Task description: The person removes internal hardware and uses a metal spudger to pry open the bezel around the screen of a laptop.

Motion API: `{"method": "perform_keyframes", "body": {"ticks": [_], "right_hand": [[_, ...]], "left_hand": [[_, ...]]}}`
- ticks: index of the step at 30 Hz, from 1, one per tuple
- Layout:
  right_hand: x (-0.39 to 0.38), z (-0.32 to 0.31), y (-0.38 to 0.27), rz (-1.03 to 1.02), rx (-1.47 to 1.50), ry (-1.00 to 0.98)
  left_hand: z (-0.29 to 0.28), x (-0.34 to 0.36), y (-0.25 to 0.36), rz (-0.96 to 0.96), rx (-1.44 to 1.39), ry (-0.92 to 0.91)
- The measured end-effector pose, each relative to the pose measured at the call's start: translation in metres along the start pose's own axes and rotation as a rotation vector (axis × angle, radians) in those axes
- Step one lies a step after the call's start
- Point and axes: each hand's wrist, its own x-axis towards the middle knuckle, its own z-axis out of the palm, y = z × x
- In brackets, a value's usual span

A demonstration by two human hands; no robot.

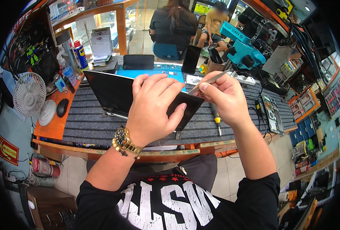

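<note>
A black laptop screen (110, 92) stands tilted on the ribbed grey mat, with metal hinges (178, 135) along its lower edge. My left hand (154, 101) grips it across the upper edge, thumb on the dark face and fingers spread over the top. At the upper right corner, my right hand (227, 97) pinches a thin, flat metal pry tool (217, 76). The tool's tapered end lies against the screen's edge; whether it is wedged into the seam I cannot tell. A yellow-and-black screwdriver (216, 119) lies below my right hand.
Behind the screen lies a blue repair mat (162, 68). An opened laptop base (271, 115) rests at the right, beside cables. A teal microscope stand (244, 53) rises at the back right. On the left are a white fan (29, 94) and a black mouse (62, 108). Two people sit beyond the bench.
</note>
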Motion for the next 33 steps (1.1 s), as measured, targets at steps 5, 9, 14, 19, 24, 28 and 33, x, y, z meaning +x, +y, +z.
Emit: {"method": "perform_keyframes", "body": {"ticks": [5, 9, 14, 19, 24, 28, 33], "right_hand": [[-0.011, 0.016, 0.009, -0.28, -0.255, 0.076], [-0.011, 0.01, 0.016, -0.653, -0.655, 0.058], [-0.005, 0.011, 0.014, -0.966, -0.823, -0.035], [-0.005, 0.01, 0.006, -1.046, -0.939, -0.081], [-0.007, 0.006, 0.007, -0.752, -0.833, -0.051], [-0.008, 0.013, 0.018, -0.325, -0.195, 0.051], [-0.006, 0.018, 0.017, -0.207, -0.032, 0.08]], "left_hand": [[0.002, 0.0, -0.001, -0.002, -0.009, 0.005], [0.0, -0.001, 0.001, -0.008, -0.005, -0.004], [0.0, -0.002, 0.001, -0.009, -0.006, -0.007], [0.001, -0.002, 0.002, -0.005, -0.024, 0.005], [0.0, -0.002, 0.001, -0.005, -0.006, 0.003], [0.0, -0.002, 0.001, -0.007, -0.005, 0.0], [0.002, -0.001, 0.0, -0.004, -0.009, 0.006]]}}
